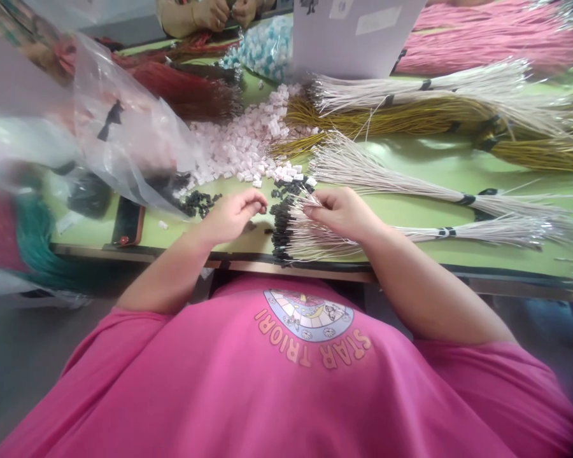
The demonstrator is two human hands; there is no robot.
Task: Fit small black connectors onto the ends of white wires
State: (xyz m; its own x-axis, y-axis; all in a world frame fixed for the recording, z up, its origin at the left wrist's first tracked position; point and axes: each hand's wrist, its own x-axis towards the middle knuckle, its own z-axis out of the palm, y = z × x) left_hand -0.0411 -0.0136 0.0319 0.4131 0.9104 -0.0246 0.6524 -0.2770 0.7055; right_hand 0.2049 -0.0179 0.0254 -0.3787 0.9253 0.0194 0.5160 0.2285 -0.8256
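My right hand is closed on the tips of a few white wires, above a bundle of white wires lying along the table's near edge. Black connector housings cap the left ends of that bundle. To the left, apart from the wires, my left hand has its thumb and fingers pinched together; whatever is between them is too small to make out. Loose black housings lie beside it, and more black pieces sit between the hands. White housings are heaped just beyond.
Other white wire bundles and yellow wires stretch across the right side. A clear plastic bag and red wires are at left. Behind a grey box lie pink wires. Another person's hands are at the far side.
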